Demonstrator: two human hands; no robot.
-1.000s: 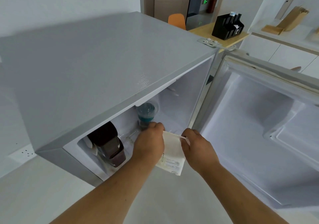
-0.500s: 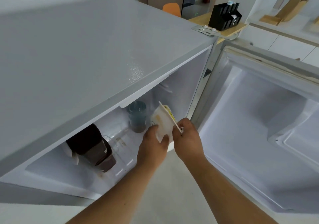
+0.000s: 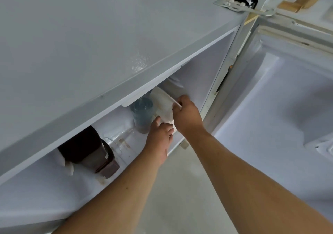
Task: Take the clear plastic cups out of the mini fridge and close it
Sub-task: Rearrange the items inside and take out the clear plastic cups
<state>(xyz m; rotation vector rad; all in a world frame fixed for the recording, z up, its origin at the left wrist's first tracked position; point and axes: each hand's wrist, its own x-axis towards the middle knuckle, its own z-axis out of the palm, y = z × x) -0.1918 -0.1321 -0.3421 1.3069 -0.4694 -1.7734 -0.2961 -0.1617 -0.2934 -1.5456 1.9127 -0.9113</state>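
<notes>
The grey mini fridge point(image 3: 108, 44) stands open, its door point(image 3: 281, 96) swung out to the right. Inside, a stack of clear bluish plastic cups point(image 3: 143, 114) stands upright on the shelf. A clear glass point(image 3: 119, 139) lies on its side to its left. Both hands hold a white pouch point(image 3: 162, 105) inside the fridge, just right of the cups. My right hand point(image 3: 187, 116) pinches the pouch's top edge. My left hand point(image 3: 160, 138) supports its bottom, close to the cups' base.
A dark brown lidded container point(image 3: 90, 152) sits at the left of the shelf, with a white item point(image 3: 67, 165) beside it. A metal hinge plate point(image 3: 232, 4) lies on the fridge's top corner. Pale floor point(image 3: 180, 188) lies below the opening.
Both hands have carried the white pouch from outside the opening up and into the fridge, beside the cup stack. The view has moved closer to the fridge.
</notes>
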